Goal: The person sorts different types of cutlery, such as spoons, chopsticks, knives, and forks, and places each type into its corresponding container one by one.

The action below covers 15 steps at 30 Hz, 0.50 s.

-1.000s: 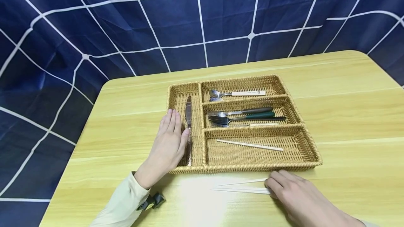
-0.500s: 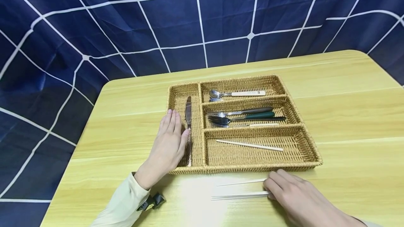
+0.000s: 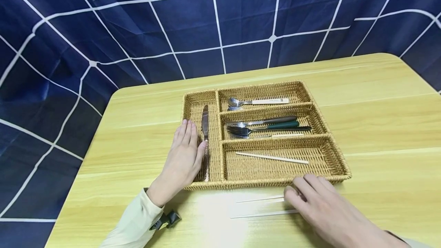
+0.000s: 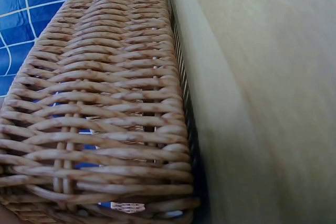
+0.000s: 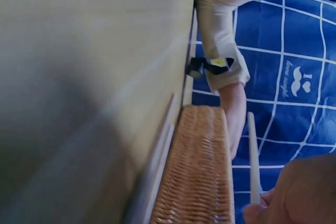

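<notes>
A wicker cutlery tray (image 3: 265, 183) with several compartments stands on the table. My left hand (image 3: 182, 160) lies over its left wall, fingers straight, thumb beside a table knife (image 3: 205, 125). In the left wrist view, the tray's woven wall (image 4: 105, 108) fills the left half. My right hand (image 3: 320, 206), just in front of the tray's near right edge, pinches a pale chopstick (image 5: 253, 156), clearly seen in the right wrist view. Other chopsticks (image 3: 263, 214) lie on the table beside that hand. One chopstick (image 3: 272, 158) lies in the near right compartment.
Forks (image 3: 268, 127) with dark and green handles fill the middle compartment. A white-handled spoon (image 3: 268, 101) lies in the far one. Behind the wooden table (image 3: 144, 125) hangs a dark blue curtain (image 3: 193, 22) with white lines.
My right hand has risen a little toward the tray's near edge, and the chopsticks by it have spread apart. My left hand has kept its place.
</notes>
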Tool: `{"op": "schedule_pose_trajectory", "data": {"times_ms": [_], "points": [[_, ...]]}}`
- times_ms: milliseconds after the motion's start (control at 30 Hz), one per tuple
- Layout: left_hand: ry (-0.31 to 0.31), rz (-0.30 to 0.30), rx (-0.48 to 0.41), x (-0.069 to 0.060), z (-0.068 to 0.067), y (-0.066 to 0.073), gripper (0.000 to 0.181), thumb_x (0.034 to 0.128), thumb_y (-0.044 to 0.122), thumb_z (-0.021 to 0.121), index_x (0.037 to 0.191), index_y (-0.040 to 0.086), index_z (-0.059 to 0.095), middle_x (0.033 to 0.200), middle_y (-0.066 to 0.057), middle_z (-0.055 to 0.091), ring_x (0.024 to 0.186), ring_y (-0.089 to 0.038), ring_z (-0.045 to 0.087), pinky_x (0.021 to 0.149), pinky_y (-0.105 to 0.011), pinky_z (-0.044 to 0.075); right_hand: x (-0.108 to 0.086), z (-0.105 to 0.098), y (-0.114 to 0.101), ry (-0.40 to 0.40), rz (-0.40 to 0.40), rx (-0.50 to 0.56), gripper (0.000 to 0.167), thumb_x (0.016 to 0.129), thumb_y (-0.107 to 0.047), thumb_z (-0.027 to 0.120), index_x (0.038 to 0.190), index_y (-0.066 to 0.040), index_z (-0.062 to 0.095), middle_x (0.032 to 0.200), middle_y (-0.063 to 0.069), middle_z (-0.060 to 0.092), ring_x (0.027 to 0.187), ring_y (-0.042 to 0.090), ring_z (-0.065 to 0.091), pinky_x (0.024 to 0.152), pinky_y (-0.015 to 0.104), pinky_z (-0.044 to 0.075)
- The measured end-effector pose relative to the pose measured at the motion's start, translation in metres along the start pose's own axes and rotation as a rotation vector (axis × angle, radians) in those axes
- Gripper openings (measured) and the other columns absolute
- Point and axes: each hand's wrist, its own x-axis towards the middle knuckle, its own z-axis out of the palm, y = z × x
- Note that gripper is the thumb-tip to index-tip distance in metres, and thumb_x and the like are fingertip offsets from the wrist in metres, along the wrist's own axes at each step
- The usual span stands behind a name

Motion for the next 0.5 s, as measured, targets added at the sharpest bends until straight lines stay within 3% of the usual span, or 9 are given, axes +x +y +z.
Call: {"op": "schedule_pose_trajectory", "data": {"times_ms": [100, 300, 367, 500], "points": [[0.004, 0.001, 0.007, 0.000, 0.000, 0.000, 0.062, 0.1058, 0.033, 0.028, 0.146, -0.014, 0.023, 0.153, -0.030, 0.018, 0.146, -0.037, 0.007, 0.119, -0.045, 0.005, 0.004, -0.003, 0.005, 0.003, 0.024, -0.019, 0.023, 0.086, -0.005, 0.026, 0.086, -0.012, 0.048, 0.083, 0.000, 0.046, 0.071, 0.020, 0.043, 0.056, 0.030, 0.036], [0.005, 0.000, 0.005, 0.001, 0.001, -0.001, 0.062, 0.1057, 0.033, 0.029, 0.146, -0.014, 0.023, 0.153, -0.030, 0.018, 0.146, -0.037, 0.008, 0.120, -0.044, 0.005, 0.011, -0.009, 0.017, -0.026, 0.045, -0.027, 0.031, 0.067, 0.001, 0.028, 0.088, -0.008, 0.048, 0.082, 0.004, 0.045, 0.070, 0.024, 0.043, 0.055, 0.033, 0.034], [0.005, -0.001, 0.003, 0.001, 0.001, -0.001, 0.061, 0.1057, 0.032, 0.029, 0.146, -0.014, 0.022, 0.153, -0.030, 0.018, 0.146, -0.037, 0.007, 0.120, -0.044, 0.005, 0.013, -0.012, 0.022, -0.057, 0.054, -0.010, 0.029, 0.063, 0.003, 0.040, 0.089, -0.007, 0.049, 0.082, 0.005, 0.046, 0.072, 0.026, 0.044, 0.057, 0.035, 0.035], [0.006, 0.000, -0.001, 0.000, 0.001, -0.001, 0.061, 0.1055, 0.031, 0.032, 0.146, -0.014, 0.022, 0.153, -0.030, 0.018, 0.146, -0.037, 0.007, 0.119, -0.044, 0.005, 0.018, -0.016, 0.032, -0.112, 0.078, 0.022, 0.050, 0.043, 0.008, 0.053, 0.091, -0.005, 0.050, 0.084, 0.006, 0.046, 0.074, 0.028, 0.044, 0.058, 0.036, 0.035]]}}
